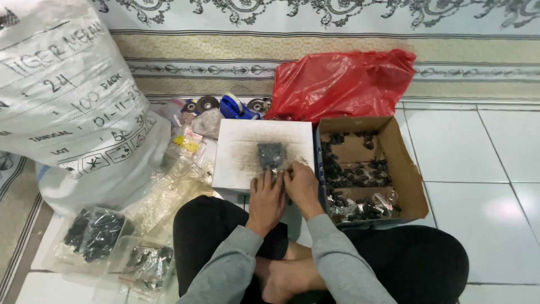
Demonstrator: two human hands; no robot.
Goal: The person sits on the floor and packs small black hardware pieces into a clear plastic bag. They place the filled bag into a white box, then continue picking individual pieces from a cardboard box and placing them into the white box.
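Observation:
I sit cross-legged on the floor in grey sleeves. My left hand (266, 198) and my right hand (301, 186) meet at the near edge of a white slab (242, 152) smudged with dark grey. Both hands pinch a small clear plastic packet of dark parts (271, 155) that lies on the slab. The fingertips of the two hands touch each other at the packet's near end.
An open cardboard box (405, 169) of several small black parts stands right of the slab. Behind it lies a red plastic bag (343, 81). A large white sack (67, 95) fills the left. Filled clear packets (95, 231) lie at lower left, a blue tape dispenser (236, 107) behind the slab.

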